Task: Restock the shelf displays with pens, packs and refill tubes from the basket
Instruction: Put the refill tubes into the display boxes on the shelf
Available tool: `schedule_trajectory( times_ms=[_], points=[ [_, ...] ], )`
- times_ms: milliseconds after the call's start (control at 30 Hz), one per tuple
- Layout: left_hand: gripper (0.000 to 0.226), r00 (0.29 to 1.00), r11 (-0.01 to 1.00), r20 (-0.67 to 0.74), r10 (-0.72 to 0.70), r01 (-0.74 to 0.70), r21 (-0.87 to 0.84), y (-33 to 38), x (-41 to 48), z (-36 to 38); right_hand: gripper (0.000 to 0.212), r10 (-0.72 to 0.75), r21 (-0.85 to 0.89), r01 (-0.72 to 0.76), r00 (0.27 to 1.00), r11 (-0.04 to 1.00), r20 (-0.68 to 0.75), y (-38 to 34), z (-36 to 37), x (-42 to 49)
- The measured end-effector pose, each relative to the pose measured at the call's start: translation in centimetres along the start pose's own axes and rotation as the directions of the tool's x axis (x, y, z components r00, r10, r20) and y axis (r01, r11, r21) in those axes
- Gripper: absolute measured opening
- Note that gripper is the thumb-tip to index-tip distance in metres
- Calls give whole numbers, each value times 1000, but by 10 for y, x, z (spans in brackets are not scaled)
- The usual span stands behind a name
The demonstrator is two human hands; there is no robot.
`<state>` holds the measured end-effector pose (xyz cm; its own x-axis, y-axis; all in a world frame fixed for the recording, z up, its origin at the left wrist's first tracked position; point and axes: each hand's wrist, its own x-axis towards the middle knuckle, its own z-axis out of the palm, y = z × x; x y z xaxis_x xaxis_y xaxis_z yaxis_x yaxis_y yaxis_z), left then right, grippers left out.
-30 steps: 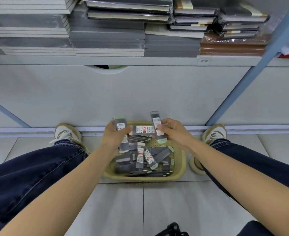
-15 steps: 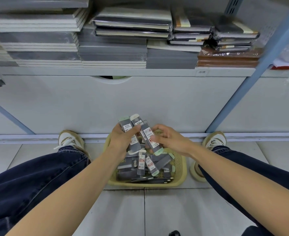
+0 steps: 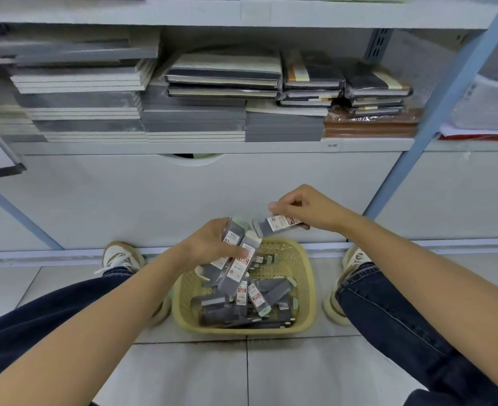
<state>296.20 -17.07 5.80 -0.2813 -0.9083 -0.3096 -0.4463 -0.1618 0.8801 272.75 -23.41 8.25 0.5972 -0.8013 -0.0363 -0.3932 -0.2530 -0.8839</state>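
Gathering refill tubes ahead of the reach up to the shelf [image 3: 183,146] is the step in hand, as I judge it. The left hand [image 3: 209,244] grips a fanned bunch of tubes [image 3: 237,259] above the yellow basket [image 3: 308,291], which sits on the floor [image 3: 300,370] between the shoes [image 3: 119,256]. The right hand [image 3: 310,209] pinches a single tube [image 3: 281,223] by its right end, just right of the bunch and apart from it. To do it well, lay that tube alongside the others, caps facing one way, then tighten the left grip so none slips from the fan; the smooth sleeves look likely to slide. Counted: one tube in the right hand, two plainly in the left with perhaps a third behind, a heap in the basket too overlapped to count, a few dark pens [image 3: 256,323] along its near wall
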Motion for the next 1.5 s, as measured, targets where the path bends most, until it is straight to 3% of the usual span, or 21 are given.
schedule_trajectory(
  times_ms=[100,200,300,433,633,767,833,900,1000,1200,1267,1333,1500],
  points=[
    [40,978,990,189,-87,64,123,-3,-4,6,20,15,-42,-11,996,999,88,9,14,-2],
    [41,944,964,304,-128,47,261,-7,-8,16,18,43,-45,-35,981,998,192,23,35,-4],
    [26,921,947,357,-158,39,319,-14,-6,25,18,48,-73,-30,966,997,253,34,55,-5],
    [31,900,932,378,-219,78,354,-28,1,27,19,63,-77,-44,962,996,266,50,69,-1],
    [34,877,952,419,-235,122,280,-44,11,19,12,88,-37,-82,969,996,230,63,58,4],
    [24,876,957,404,-263,183,227,-62,11,5,11,136,11,-139,976,990,168,74,34,1],
    [24,899,944,292,-327,296,144,-71,10,-5,10,160,39,-167,977,985,144,81,25,-4],
    [21,908,911,117,-401,409,-55,-80,12,-9,8,170,75,-182,976,981,138,86,23,-6],
    [21,901,866,-38,-432,403,-295,-81,17,-8,5,175,80,-191,969,978,176,89,29,-6],
    [18,934,868,157,-322,357,-344,-62,16,12,14,220,62,-246,937,967,273,86,39,-4],
    [27,937,860,200,-287,344,-377,-61,15,22,14,235,55,-259,932,964,275,86,41,-3],
    [41,942,871,216,-257,322,-370,-62,14,29,12,230,57,-252,938,966,259,85,43,-4],
    [36,966,882,158,-204,251,-399,-67,15,35,11,204,59,-212,971,975,124,81,46,-3]
  ],
)
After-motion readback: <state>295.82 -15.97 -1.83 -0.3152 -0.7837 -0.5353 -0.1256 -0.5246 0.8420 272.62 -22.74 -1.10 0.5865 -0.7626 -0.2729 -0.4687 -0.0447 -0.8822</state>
